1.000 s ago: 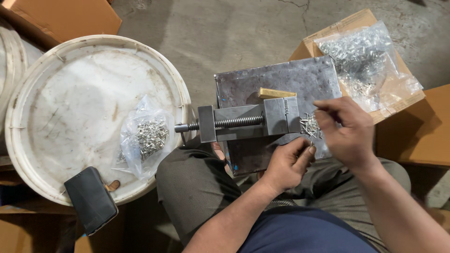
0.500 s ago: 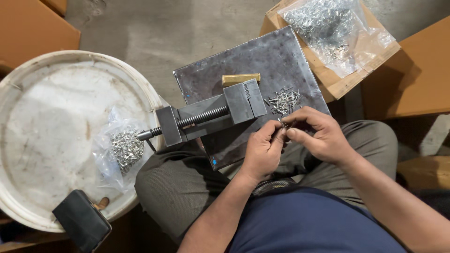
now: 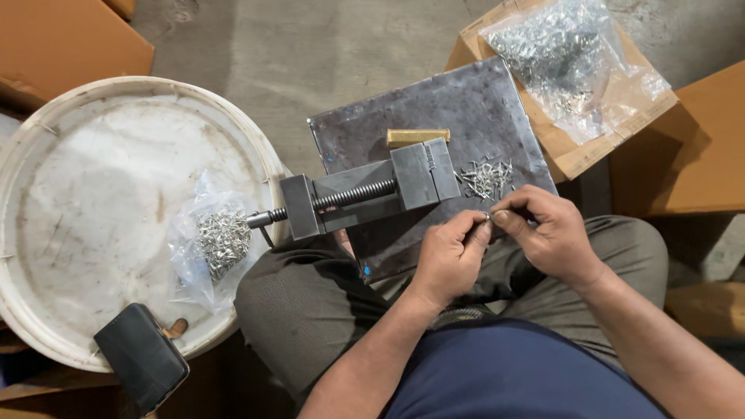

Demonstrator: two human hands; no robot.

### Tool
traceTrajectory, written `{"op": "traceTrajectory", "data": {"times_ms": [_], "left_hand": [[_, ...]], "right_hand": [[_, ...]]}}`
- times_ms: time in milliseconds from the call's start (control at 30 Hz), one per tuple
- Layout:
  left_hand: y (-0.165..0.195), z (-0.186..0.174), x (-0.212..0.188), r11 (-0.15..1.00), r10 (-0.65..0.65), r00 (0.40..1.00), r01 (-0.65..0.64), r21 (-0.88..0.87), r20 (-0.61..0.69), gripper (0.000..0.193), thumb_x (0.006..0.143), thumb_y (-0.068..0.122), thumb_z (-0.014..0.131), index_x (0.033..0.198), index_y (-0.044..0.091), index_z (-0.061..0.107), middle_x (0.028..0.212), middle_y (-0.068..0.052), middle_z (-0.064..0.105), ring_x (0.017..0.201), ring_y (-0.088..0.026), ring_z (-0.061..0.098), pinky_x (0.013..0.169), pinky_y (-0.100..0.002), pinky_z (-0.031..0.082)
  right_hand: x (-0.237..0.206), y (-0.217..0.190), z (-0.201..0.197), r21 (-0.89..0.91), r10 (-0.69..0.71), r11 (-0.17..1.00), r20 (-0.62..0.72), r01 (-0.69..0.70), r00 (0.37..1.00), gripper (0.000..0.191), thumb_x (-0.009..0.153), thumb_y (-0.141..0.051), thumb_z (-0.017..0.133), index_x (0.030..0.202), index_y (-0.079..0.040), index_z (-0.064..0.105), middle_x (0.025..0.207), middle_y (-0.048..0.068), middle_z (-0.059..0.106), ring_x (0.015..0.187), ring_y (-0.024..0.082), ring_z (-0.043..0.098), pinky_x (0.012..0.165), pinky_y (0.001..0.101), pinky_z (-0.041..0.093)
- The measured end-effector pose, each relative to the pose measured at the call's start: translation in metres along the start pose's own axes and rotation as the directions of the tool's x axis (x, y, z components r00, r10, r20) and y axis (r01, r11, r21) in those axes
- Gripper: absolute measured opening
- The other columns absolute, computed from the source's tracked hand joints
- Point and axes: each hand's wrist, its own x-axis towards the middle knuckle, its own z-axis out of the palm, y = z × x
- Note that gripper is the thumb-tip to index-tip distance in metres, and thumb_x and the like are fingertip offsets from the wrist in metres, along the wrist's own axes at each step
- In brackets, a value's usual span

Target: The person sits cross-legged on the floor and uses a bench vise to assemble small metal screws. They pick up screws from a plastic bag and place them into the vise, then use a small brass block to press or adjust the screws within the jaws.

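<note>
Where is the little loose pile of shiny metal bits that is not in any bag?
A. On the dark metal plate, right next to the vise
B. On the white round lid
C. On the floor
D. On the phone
A: the loose pile lies on the metal plate, just beside the vise and above both hands, the left hand and the right hand.

The left hand (image 3: 448, 252) and right hand (image 3: 547, 233) are brought together fingertip to fingertip above the lap, fingers curled into a pinch, forearms angled inward.
</note>
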Motion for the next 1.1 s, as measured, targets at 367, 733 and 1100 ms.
{"op": "traceTrajectory", "data": {"times_ms": [367,733,1100], "left_hand": [[-0.010,0.003,0.000,0.945,-0.132,0.990,0.142,-0.296,0.054,0.018,0.105,0.016,0.064,0.107,-0.001,0.069,0.082,0.001,0.070,0.073,-0.003,0.058,0.065,-0.022,0.049],[-0.015,0.001,0.000,0.880,-0.175,0.982,0.186,-0.436,0.065,0.018,0.106,0.018,0.063,0.112,0.002,0.068,0.090,0.001,0.069,0.078,-0.004,0.060,0.069,-0.022,0.051],[-0.032,0.002,0.002,0.849,-0.186,0.968,0.245,-0.468,0.170,0.019,0.110,0.021,0.059,0.105,0.003,0.063,0.081,0.002,0.063,0.072,-0.006,0.058,0.064,-0.024,0.050]], "right_hand": [[-0.006,0.050,0.001,0.633,0.216,0.669,0.336,-0.390,0.917,0.019,0.099,-0.015,0.061,0.103,0.003,0.065,0.091,0.003,0.067,0.085,0.011,0.061,0.079,0.0292,0.050],[-0.003,0.051,0.002,0.630,0.335,0.556,0.428,-0.543,0.840,0.020,0.100,-0.019,0.059,0.095,0.000,0.064,0.079,0.003,0.062,0.069,0.013,0.054,0.064,0.0304,0.046],[-0.005,0.036,0.007,0.427,0.212,0.864,0.171,-0.266,0.962,0.014,0.099,-0.011,0.065,0.103,0.002,0.069,0.091,0.004,0.071,0.084,0.010,0.063,0.077,0.0258,0.053]]}}
